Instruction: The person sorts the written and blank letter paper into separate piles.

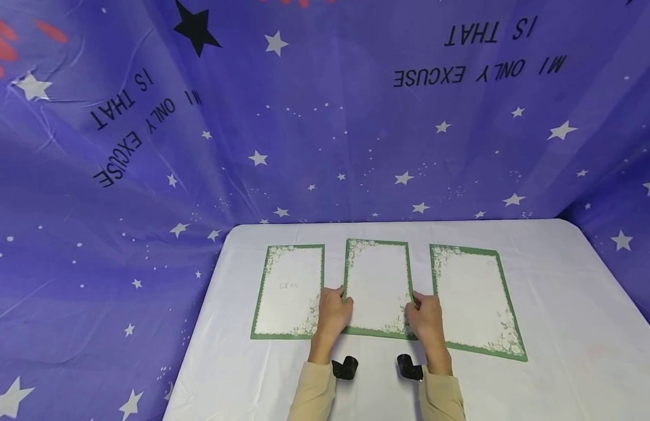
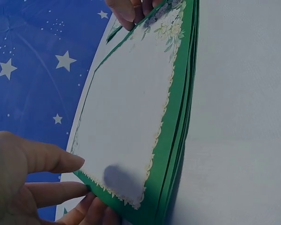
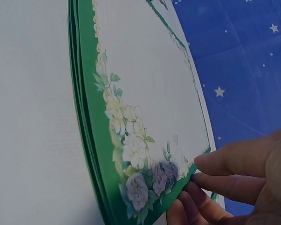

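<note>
Both hands hold a small stack of green-edged paper sheets [image 1: 379,280] with a flower border, at the middle of the white table. My left hand [image 1: 333,313] pinches its left edge, thumb over the top sheet and fingers at the side and beneath. On the opposite edge, my right hand [image 1: 427,318] pinches in the same way. Several green layers [image 2: 178,122] show along the near edge in the left wrist view, slightly fanned. The top sheet's centre is blank, with pale flowers [image 3: 133,150] at its near right corner.
Left of the stack lies a similar green-bordered sheet [image 1: 290,313] with faint writing. Another bordered sheet [image 1: 472,304] lies slightly askew to the right. The white tabletop [image 1: 567,327] meets a blue star-patterned cloth [image 1: 356,134] at the back. Black wrist-camera pieces [image 1: 346,368] sit by the sleeves.
</note>
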`<state>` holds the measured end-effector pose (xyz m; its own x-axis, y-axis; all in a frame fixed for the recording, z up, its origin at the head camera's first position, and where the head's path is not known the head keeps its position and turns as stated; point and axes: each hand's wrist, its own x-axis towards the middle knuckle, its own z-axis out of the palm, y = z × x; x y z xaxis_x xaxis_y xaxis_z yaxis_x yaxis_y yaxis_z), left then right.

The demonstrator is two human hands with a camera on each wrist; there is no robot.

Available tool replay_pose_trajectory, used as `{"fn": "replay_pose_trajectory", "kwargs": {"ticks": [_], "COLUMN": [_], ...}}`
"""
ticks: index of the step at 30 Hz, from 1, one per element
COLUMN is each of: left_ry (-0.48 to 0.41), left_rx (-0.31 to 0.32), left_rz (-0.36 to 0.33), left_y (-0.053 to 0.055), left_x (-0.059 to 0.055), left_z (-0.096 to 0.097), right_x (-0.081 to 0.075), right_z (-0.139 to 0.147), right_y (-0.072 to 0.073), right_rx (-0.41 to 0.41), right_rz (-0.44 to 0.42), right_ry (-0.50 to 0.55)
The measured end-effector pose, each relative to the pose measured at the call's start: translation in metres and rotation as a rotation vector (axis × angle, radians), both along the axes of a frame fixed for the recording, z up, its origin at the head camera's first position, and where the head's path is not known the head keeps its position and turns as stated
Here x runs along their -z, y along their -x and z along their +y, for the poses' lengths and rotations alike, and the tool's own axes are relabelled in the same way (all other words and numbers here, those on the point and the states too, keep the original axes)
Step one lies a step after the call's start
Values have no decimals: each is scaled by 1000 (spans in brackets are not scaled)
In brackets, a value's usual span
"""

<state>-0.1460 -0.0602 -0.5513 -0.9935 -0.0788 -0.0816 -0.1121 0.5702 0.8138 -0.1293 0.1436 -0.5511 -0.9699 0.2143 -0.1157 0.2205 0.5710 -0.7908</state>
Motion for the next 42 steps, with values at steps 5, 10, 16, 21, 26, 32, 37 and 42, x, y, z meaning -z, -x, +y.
{"fn": "replay_pose_trajectory", "kwargs": {"ticks": [5, 10, 16, 21, 26, 32, 37, 42], "left_ry": [35, 53, 17, -32, -111, -145, -156, -142], "left_rx": [15, 23, 26, 40, 101, 174, 213, 261], "left_rz": [-14, -7, 28, 3, -23, -33, -36, -25], "left_y": [0, 0, -3, -4, -6, -11, -17, -21], "left_x": [-5, -6, -8, -11, -16, -20, -21, -20], "left_z": [3, 5, 7, 8, 9, 18, 32, 52], "right_x": [-1, -4, -6, -9, -10, -11, -12, -17], "right_z": [-2, -5, -6, -4, 1, 16, 32, 48], "right_y": [-1, -3, -3, -4, -5, -7, -13, -19], "right_rx": [7, 48, 84, 81, 92, 108, 133, 199], "right_rz": [33, 43, 120, 127, 92, 70, 58, 60], "right_ry": [-21, -23, 16, 41, 71, 72, 58, 36]}}
